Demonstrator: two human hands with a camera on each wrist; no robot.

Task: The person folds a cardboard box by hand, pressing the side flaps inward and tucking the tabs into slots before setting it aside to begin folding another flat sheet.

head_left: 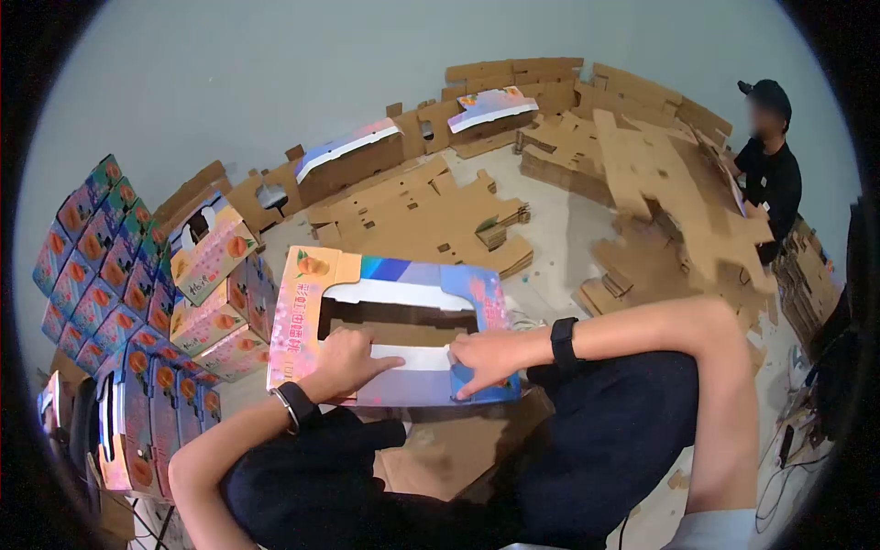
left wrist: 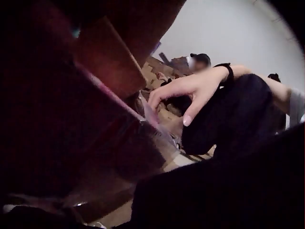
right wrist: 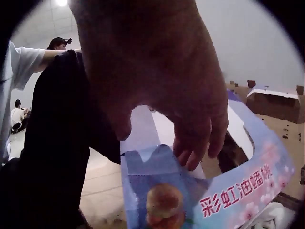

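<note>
A printed cardboard box (head_left: 298, 316) with a peach picture and a long opening lies over the person's lap. At the near left of the opening, the left hand (head_left: 344, 365) grips the edge, fingers bent over it and thumb stretched along the white strip. The right hand (head_left: 490, 356) holds the near right part, its thumb on the outer panel. In the right wrist view the fingers of the right hand (right wrist: 162, 71) curl over the box's edge (right wrist: 157, 167). The left wrist view shows the right hand (left wrist: 200, 90) beside the box; the left hand is out of that view.
Printed boxes (head_left: 101, 266) are stacked at the left, with more boxes (head_left: 213, 261) beside them. Flat brown cardboard (head_left: 412, 215) covers much of the floor ahead. At the far right a person in black (head_left: 775, 174) handles cardboard. Cables (head_left: 779, 467) lie at the lower right.
</note>
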